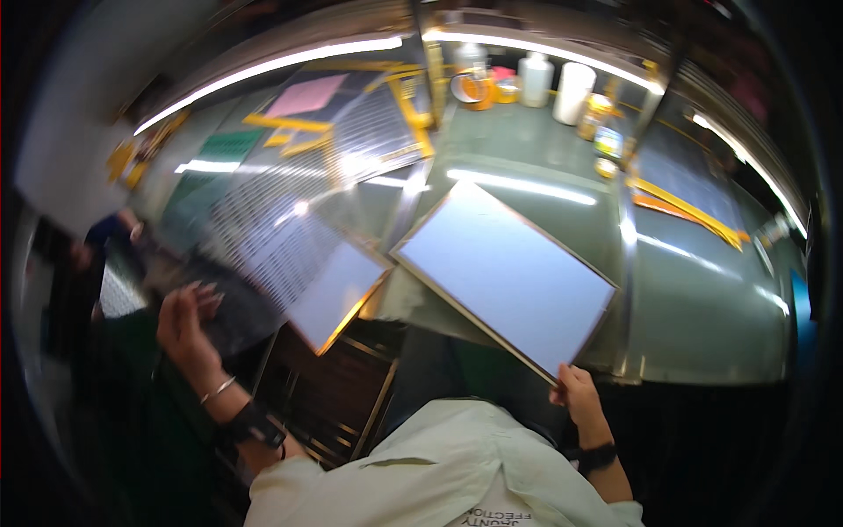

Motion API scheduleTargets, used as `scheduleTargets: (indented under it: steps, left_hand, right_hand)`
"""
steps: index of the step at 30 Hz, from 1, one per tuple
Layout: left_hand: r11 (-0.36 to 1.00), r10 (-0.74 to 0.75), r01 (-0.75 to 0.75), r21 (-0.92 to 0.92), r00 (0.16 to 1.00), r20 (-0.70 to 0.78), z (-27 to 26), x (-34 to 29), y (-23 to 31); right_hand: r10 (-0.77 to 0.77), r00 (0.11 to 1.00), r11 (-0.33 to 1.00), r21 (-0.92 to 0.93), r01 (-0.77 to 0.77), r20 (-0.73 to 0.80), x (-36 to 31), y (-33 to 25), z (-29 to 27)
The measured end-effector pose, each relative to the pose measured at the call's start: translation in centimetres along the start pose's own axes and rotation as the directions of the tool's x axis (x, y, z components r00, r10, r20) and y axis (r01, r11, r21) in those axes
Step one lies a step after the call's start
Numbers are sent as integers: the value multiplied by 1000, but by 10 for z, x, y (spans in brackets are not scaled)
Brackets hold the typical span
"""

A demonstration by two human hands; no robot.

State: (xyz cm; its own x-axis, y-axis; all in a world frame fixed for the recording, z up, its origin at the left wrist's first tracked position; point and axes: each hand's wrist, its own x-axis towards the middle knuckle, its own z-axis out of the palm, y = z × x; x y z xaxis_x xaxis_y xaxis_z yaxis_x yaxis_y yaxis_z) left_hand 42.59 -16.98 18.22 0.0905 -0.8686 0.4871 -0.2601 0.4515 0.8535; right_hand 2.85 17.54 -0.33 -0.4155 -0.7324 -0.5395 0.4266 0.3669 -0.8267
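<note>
My right hand (580, 395) pinches the near corner of a flat rectangular panel (509, 268) with a pale, bright face and a thin dark-gold frame. The panel lies tilted across the front of the bench, its far corner pointing away from me. My left hand (187, 329) is raised at the left, its fingers loosely bent and apart, with nothing visible in them. Beside it is a blurred dark sheet (233, 307). Between my hands, a second reflective panel (325, 294) with a gold edge and a striped pattern sticks out past the bench edge.
The glass-topped bench (527, 145) carries white bottles (535, 81) and jars along its back. Yellow-edged sheets (378, 123) and a pink sheet (306, 95) lie at the far left. More yellow-edged sheets (685, 176) lie right. Part of another person (114, 233) shows at the left.
</note>
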Motion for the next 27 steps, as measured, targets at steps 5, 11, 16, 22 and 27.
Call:
scheduleTargets:
  steps: [5,11,16,22,27]
  left_hand:
    - [994,94,-93,-65,995,14,-2,-2,15]
    - [999,30,-29,22,997,-67,3,2,12]
    - [970,117,-126,208,992,51,65,1,8]
    - [945,198,-230,233,969,150,90,-5,22]
    - [940,202,-238,245,966,164,76,6,19]
  right_hand:
    - [21,1000,997,-78,-22,-19,-29,18,-7]
    - [-32,994,999,18,34,-104,-26,8,-21]
    - [-122,981,985,107,138,-148,-8,10,-29]
    - [-137,974,952,248,179,-181,-6,40,-26]
    - [-160,974,966,180,187,-158,-10,40,-24]
